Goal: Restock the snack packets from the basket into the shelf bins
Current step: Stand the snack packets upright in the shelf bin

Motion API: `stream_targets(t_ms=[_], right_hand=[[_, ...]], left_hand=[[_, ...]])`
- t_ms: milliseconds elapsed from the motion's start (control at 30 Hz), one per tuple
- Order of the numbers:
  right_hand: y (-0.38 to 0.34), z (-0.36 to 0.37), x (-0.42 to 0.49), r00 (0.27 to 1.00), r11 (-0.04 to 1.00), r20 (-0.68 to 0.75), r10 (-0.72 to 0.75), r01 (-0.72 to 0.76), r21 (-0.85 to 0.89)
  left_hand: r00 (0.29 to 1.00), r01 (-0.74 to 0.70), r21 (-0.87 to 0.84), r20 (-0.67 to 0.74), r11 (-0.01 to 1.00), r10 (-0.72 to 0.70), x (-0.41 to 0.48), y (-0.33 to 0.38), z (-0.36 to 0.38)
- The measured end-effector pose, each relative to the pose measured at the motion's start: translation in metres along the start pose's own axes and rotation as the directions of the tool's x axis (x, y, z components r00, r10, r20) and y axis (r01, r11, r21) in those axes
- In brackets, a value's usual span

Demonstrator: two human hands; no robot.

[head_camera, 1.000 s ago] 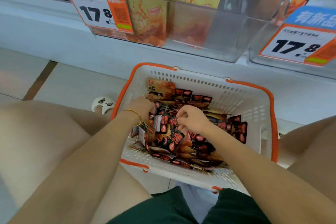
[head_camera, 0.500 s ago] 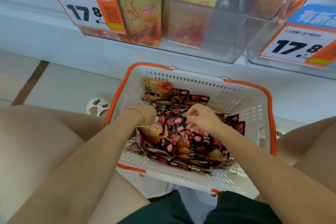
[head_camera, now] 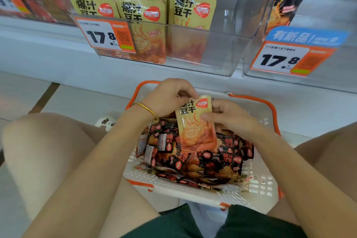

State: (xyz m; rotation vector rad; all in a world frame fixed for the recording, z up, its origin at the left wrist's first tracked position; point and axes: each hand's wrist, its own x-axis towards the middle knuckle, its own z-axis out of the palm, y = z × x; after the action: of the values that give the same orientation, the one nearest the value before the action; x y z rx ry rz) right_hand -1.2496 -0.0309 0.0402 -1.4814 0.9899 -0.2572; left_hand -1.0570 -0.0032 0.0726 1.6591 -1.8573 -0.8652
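A white basket with orange rim (head_camera: 257,102) sits on the floor between my knees, full of several black-and-red snack packets (head_camera: 193,158). Above it I hold one yellow snack packet (head_camera: 195,125) upright. My left hand (head_camera: 170,94) pinches its top left corner. My right hand (head_camera: 228,116) grips its right edge, thumb on the front. Straight ahead, a clear shelf bin (head_camera: 212,58) holds matching yellow packets (head_camera: 146,13) standing in rows, with free room on its right side.
A second clear bin (head_camera: 270,71) to the right holds a black-and-red packet (head_camera: 287,0). Orange price tags reading 17.8 (head_camera: 106,36) hang on both bins. A red-packet bin (head_camera: 38,2) stands at the far left. The white shelf ledge (head_camera: 48,48) runs above the basket.
Both hands were down among the packets in the basket. They have come up holding a yellow packet above it, and my view has tilted up toward the shelf.
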Motion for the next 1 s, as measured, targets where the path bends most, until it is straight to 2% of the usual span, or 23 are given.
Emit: stream_targets(t_ms=[100, 133, 200, 267, 300, 333, 400, 467, 500, 533, 567, 600, 667, 767, 833, 1000], right_hand=[[-0.03, -0.013, -0.016, 0.998, 0.999, -0.038, -0.051, 0.051, 0.002], [-0.041, -0.017, -0.022, 0.994, 0.996, -0.06, -0.089, 0.089, 0.0], [-0.066, -0.025, -0.033, 0.973, 0.979, -0.121, -0.198, 0.202, 0.017], [-0.096, -0.03, -0.043, 0.931, 0.949, -0.209, -0.299, 0.314, 0.041], [-0.111, -0.031, -0.046, 0.904, 0.929, -0.255, -0.343, 0.367, 0.05], [-0.126, -0.032, -0.047, 0.871, 0.906, -0.301, -0.388, 0.421, 0.05], [-0.153, -0.034, -0.039, 0.774, 0.856, -0.415, -0.478, 0.516, -0.023], [-0.174, -0.036, -0.023, 0.617, 0.794, -0.535, -0.577, 0.577, -0.191], [-0.182, -0.036, -0.014, 0.536, 0.757, -0.561, -0.631, 0.582, -0.296], [-0.187, -0.036, -0.006, 0.485, 0.734, -0.567, -0.666, 0.563, -0.38], [-0.189, -0.036, 0.003, 0.472, 0.731, -0.563, -0.678, 0.515, -0.448], [-0.189, -0.037, 0.012, 0.498, 0.743, -0.552, -0.669, 0.43, -0.513], [-0.181, -0.033, 0.029, 0.599, 0.739, -0.508, -0.619, 0.225, -0.635], [-0.171, -0.022, 0.04, 0.697, 0.728, -0.485, -0.529, 0.078, -0.682], [-0.168, -0.018, 0.041, 0.702, 0.735, -0.521, -0.486, 0.005, -0.679], [-0.172, -0.018, 0.039, 0.726, 0.638, -0.513, -0.459, -0.132, -0.759]], left_hand=[[0.96, -0.108, 0.052, -0.255, 0.993, 0.118, -0.009, 0.022, -0.012], [0.906, -0.163, 0.125, -0.373, 0.979, 0.198, -0.012, 0.029, -0.018], [0.725, -0.228, 0.304, -0.581, 0.925, 0.37, -0.017, 0.043, -0.033], [0.563, -0.174, 0.448, -0.685, 0.877, 0.462, -0.017, 0.048, -0.044], [0.529, -0.138, 0.483, -0.702, 0.865, 0.477, -0.015, 0.047, -0.047], [0.526, -0.113, 0.5, -0.703, 0.859, 0.479, -0.013, 0.045, -0.049], [0.574, -0.086, 0.515, -0.674, 0.853, 0.465, -0.009, 0.038, -0.049], [0.639, -0.072, 0.523, -0.63, 0.849, 0.442, -0.006, 0.032, -0.046], [0.66, -0.066, 0.53, -0.612, 0.845, 0.436, -0.005, 0.031, -0.044], [0.673, -0.062, 0.539, -0.599, 0.84, 0.434, -0.004, 0.03, -0.043], [0.681, -0.059, 0.545, -0.591, 0.836, 0.433, -0.003, 0.029, -0.041], [0.683, -0.058, 0.55, -0.586, 0.833, 0.435, -0.002, 0.028, -0.041], [0.683, -0.06, 0.56, -0.58, 0.827, 0.443, -0.001, 0.025, -0.04], [0.685, -0.064, 0.563, -0.576, 0.824, 0.447, 0.002, 0.021, -0.039], [0.691, -0.065, 0.56, -0.572, 0.826, 0.442, 0.003, 0.018, -0.037], [0.692, -0.064, 0.562, -0.57, 0.825, 0.442, 0.005, 0.015, -0.036]])
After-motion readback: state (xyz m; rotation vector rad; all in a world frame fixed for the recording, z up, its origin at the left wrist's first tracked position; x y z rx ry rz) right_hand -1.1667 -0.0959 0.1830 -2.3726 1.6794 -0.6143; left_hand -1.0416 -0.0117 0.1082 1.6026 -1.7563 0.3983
